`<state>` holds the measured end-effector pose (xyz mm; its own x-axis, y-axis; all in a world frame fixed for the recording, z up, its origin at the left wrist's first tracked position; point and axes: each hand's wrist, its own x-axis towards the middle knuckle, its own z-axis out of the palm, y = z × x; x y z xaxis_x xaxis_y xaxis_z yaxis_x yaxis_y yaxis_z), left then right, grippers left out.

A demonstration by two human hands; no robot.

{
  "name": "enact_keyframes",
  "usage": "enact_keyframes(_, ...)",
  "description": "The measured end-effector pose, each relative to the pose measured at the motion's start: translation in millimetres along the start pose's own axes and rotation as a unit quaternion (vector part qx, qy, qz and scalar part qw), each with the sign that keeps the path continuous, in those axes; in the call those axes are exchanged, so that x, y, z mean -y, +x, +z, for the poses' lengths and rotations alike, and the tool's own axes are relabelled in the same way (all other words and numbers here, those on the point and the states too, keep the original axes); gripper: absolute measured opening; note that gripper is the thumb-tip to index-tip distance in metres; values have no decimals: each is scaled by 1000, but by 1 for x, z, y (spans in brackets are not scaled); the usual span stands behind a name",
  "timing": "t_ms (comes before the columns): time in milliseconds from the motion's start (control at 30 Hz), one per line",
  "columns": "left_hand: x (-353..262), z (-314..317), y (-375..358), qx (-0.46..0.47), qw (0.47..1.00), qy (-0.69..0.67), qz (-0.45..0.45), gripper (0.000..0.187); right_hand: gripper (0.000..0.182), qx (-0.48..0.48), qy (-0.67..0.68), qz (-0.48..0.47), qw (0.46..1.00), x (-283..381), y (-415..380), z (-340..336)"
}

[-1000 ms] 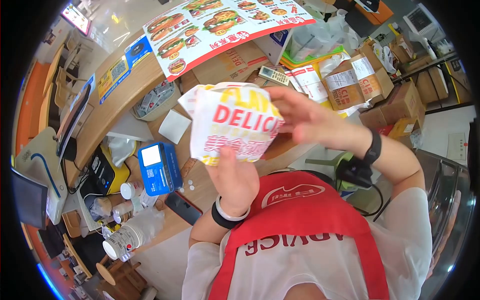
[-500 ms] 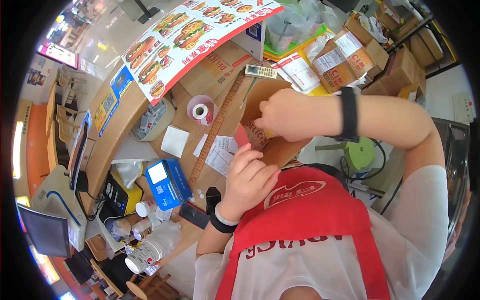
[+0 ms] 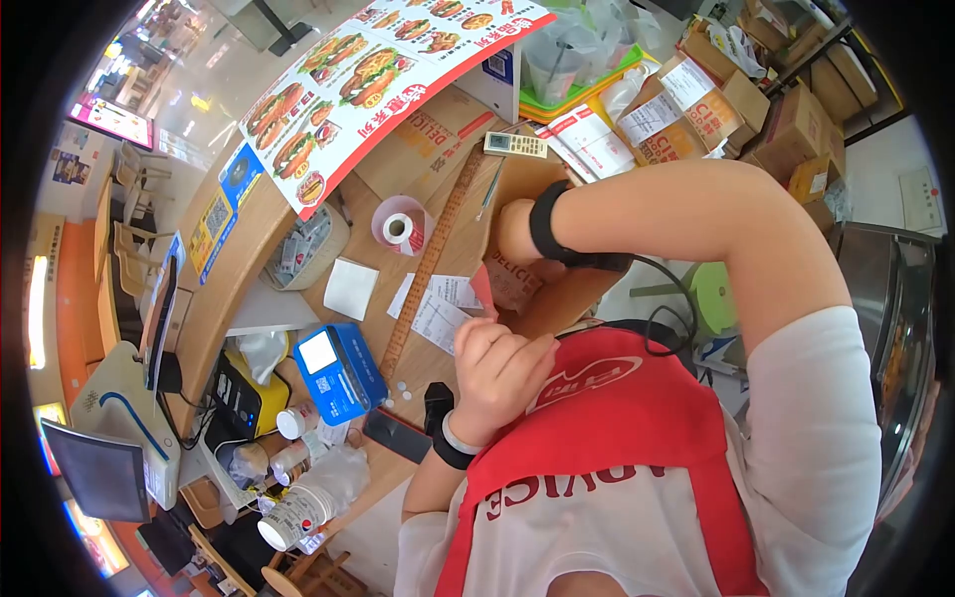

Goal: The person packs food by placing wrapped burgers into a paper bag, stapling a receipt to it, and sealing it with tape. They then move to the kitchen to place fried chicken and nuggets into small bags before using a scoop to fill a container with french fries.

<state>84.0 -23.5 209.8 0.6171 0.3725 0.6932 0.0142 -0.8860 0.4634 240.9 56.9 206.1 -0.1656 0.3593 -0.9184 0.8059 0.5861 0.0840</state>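
Observation:
A brown paper bag [image 3: 582, 296] stands open in front of my apron. My right hand [image 3: 514, 235] reaches down into its mouth, the fingers hidden behind the wrist and the bag's wall. Inside the bag, beneath that hand, shows a printed brown paper wrapper [image 3: 515, 283]; what it covers is not visible. At the bag's near left edge, my left hand [image 3: 502, 365] has its fingers curled closed on the rim. White receipts [image 3: 440, 320] lie on the counter just beyond my left fingers.
On the wooden counter are a long brown ruler [image 3: 430, 264], a paper roll [image 3: 399, 229], a remote control [image 3: 515, 145], a blue box [image 3: 339, 370] and a phone [image 3: 396, 435]. A menu board [image 3: 373, 80] overhangs the far side. Cardboard boxes [image 3: 686, 109] are stacked at the upper right.
My right hand has gone lower and further into the bag, its black wristband now at the opening. My left hand stays at the rim, its fingers more curled than before.

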Motion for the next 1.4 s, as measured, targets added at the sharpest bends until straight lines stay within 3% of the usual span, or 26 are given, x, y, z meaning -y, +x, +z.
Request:
enact_keyframes(67, 3, 1, -2, -4, 1000, 12, -13, 21, 33, -165, -11, -84, 983, -4, -25, 7)
enact_keyframes(133, 4, 1, -1, -7, 1000, 18, -22, 21, 28, -255, 281, -23, 925, -4, -46, 10)
enact_keyframes(200, 4, 1, 0, -17, 999, 20, -29, 21, 22, -530, 330, -153, 766, -26, -62, 28)
enact_keyframes(233, 4, 0, -1, -25, 999, 20, -33, 22, 20, -547, 454, -135, 691, -39, -81, 36)
enact_keyframes(267, 4, 0, -2, -33, 999, 20, -36, 23, 19, -554, 566, -114, 600, -52, -99, 45)
enact_keyframes(333, 2, -1, -5, -51, 998, 26, -29, 23, 16, -710, 528, 7, 467, -96, -82, 88)
enact_keyframes(400, -2, -2, -6, -52, 997, 30, -47, 21, 19, -670, 550, 222, 446, -136, -41, 147)
enact_keyframes(467, -6, -2, -4, -57, 997, 29, -45, 19, 20, -580, 535, 354, 502, -163, 28, 216)
enact_keyframes(600, -15, 4, 4, -56, 998, 25, -35, 19, 25, -531, 502, 383, 565, -158, 116, 277)
enact_keyframes(667, -19, 8, 3, -58, 998, -6, -35, 19, 30, -523, 516, 463, 496, -140, 123, 269)
enact_keyframes(733, -23, 10, 8, -55, 998, -10, -26, 20, 28, -502, 546, 472, 477, -148, 126, 266)
enact_keyframes(800, -27, 11, 9, -5, 998, -51, -21, 21, 25, -478, 579, 430, 501, -160, 136, 274)
enact_keyframes(933, -28, 19, 19, 79, 988, -131, 10, 18, 16, -559, 452, 430, 546, -149, 63, 234)
enact_keyframes(1000, -27, 30, 23, 204, 948, -235, -62, 13, 12, -641, 403, 382, 530, -128, 21, 232)
enact_keyframes(1067, -26, 48, 20, 232, 929, -276, -85, 8, 9, -627, 413, 337, 568, -100, -30, 227)
enact_keyframes(1133, -22, 71, 15, 246, 861, -394, -209, 6, 10, -648, 322, 303, 620, -68, -56, 242)
enact_keyframes(1200, -22, 89, 20, 280, 845, -405, -209, 9, 11, -639, 322, 221, 663, -31, -89, 244)
enact_keyframes(1267, -30, 111, 33, 172, 908, -315, -216, 14, 10, -626, 318, 157, 694, 0, -107, 247)
enact_keyframes(1400, -39, 151, 47, 170, 955, -210, -120, 13, 9, -687, 346, 99, 631, 36, -140, 249)
